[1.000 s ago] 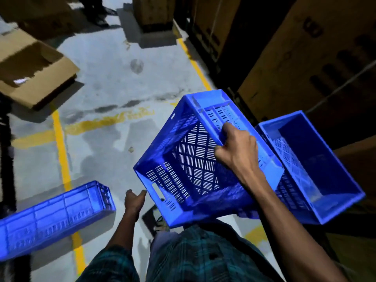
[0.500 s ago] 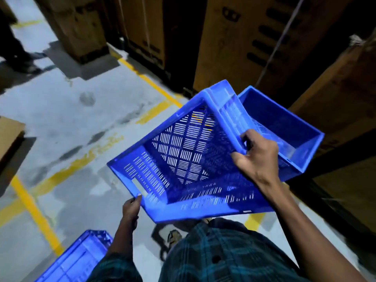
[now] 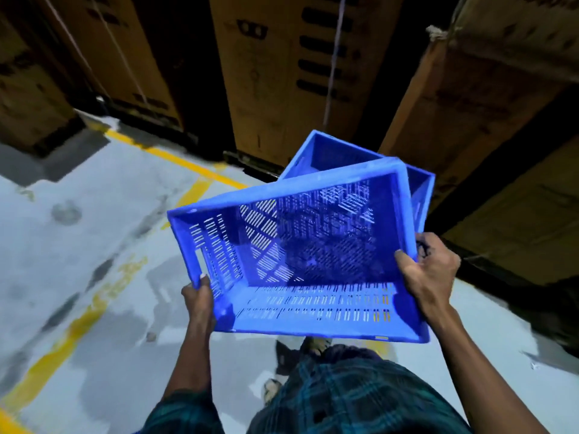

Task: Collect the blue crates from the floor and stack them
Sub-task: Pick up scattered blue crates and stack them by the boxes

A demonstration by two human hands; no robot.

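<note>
Both hands clamp the slotted crate [image 3: 313, 261]: left hand [image 3: 200, 296] at its handle end, right hand [image 3: 429, 270] over the rim. It looks light and rigid, tilted just above the second crate [image 3: 329, 151].

- near crate [image 3: 313, 311] sits up in the air, tipped, open side facing the camera
- left hand [image 3: 197, 296] on its left end, right hand [image 3: 427, 270] on its right rim
- second crate [image 3: 329, 151] right behind it, partly hidden, poking out past the top and right
- tall boxes [image 3: 275, 73] lined up behind both crates
- floor [image 3: 78, 245] with a painted line [image 3: 175, 158] off to the left
</note>
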